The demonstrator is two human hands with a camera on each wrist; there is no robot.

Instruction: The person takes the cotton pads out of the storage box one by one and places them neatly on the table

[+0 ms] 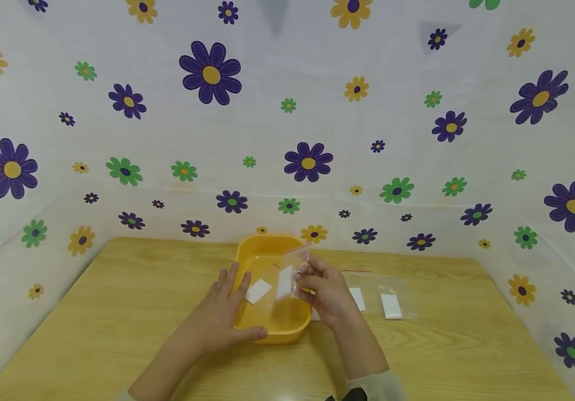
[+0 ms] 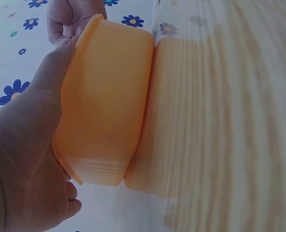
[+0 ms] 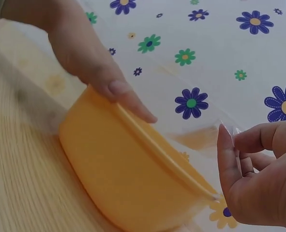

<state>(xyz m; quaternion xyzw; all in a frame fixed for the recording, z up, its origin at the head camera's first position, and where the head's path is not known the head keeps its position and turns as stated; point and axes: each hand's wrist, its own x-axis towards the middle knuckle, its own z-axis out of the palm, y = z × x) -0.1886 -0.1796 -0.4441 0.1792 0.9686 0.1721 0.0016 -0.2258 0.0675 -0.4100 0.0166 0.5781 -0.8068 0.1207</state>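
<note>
Left hand (image 1: pixel 219 323) on the yellow basin (image 1: pixel 287 337), right hand (image 1: pixel 329 292) pinching a clear bag (image 1: pixel 295 257)

Hand state: left fingers are spread along the basin's left rim, with the thumb reaching toward the near rim. Right thumb and fingers are closed narrowly on the clear bag, which hangs over the right half of the basin with a white piece (image 1: pixel 284 283) inside.

Progress: judged from the layout, bagging up or transfer work is partway along. One flat white piece (image 1: pixel 258 291) lies in the basin; whether it is bagged cannot be confirmed. The held bag is not yet set down. To the right of centre, a nearer bag (image 1: pixel 357 280) and an outer bag (image 1: pixel 405 295), each showing white contents, lie on the desk (image 1: pixel 157 289) and presumably remain to be handled. A white corner beside the basin's right wall is too hidden to identify.

Edges and clearance: the basin stands upright at frame centre, its far rim close to the desk's back edge and the floral cloth (image 1: pixel 257 128). Its right rim is the nearest edge below the right hand. Bare wood extends across the left of the frame and along the lower right. Inside the basin, open floor shows toward the near end.
</note>
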